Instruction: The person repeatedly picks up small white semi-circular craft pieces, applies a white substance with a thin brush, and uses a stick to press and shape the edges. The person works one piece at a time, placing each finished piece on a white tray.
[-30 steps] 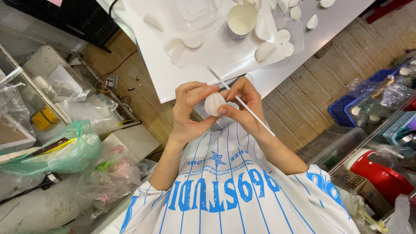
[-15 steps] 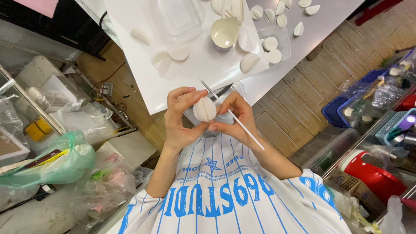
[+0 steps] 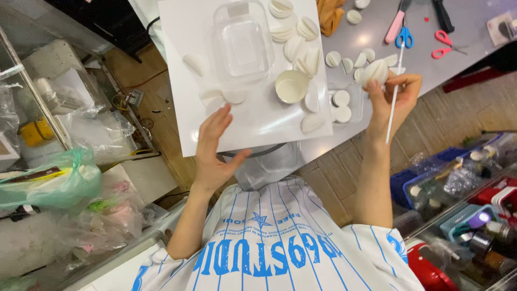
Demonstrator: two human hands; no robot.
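Note:
My right hand [image 3: 396,99] is raised at the right, over the grey table [image 3: 425,70]. It grips a white ribbed paper ball [image 3: 375,71] in its fingertips and a thin white stick [image 3: 393,108] that hangs down past the palm. My left hand [image 3: 214,151] is open, fingers spread, holding nothing. It hovers at the near edge of a large white sheet [image 3: 186,126]. On that sheet lie a clear plastic tray [image 3: 242,40], a small white bowl [image 3: 291,86] and several white folded paper discs [image 3: 295,48].
Pink scissors [image 3: 396,27], blue scissors [image 3: 405,37] and red scissors [image 3: 444,46] lie on the table's far right. A green plastic bag [image 3: 54,183] and clutter fill the left. A blue basket [image 3: 409,183] and shelves of small items stand at the right.
My hands have come apart. The right one moved right with the ribbed ball and stick. The left one let go, opened and dropped to the sheet's edge. The view shifted toward the table.

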